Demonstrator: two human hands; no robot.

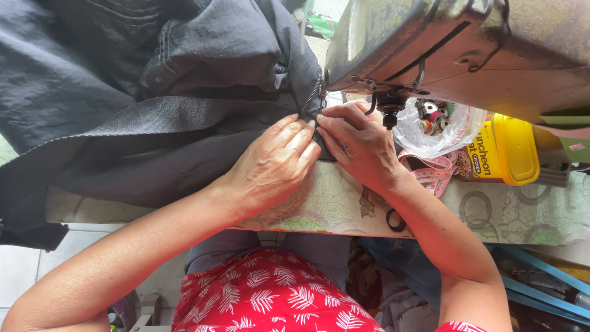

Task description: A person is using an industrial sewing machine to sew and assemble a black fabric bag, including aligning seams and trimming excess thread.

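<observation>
A dark grey garment [153, 92] with a zipper [312, 92] is spread over the sewing table [491, 212]. My left hand [273, 163] lies flat on the fabric, fingertips pressing it just left of the zipper. My right hand [362, 144] presses the fabric on the other side, fingers pinching the zipper edge close to the needle area [389, 114] of the old sewing machine [467, 43]. Both hands meet at the zipper's lower end.
Right of the machine lie a clear plastic bag of thread spools [433, 126], a pink measuring tape [433, 172] and a yellow-lidded container [507, 150]. Scissors handles [393, 220] show at the table's front edge. The table has a patterned cover.
</observation>
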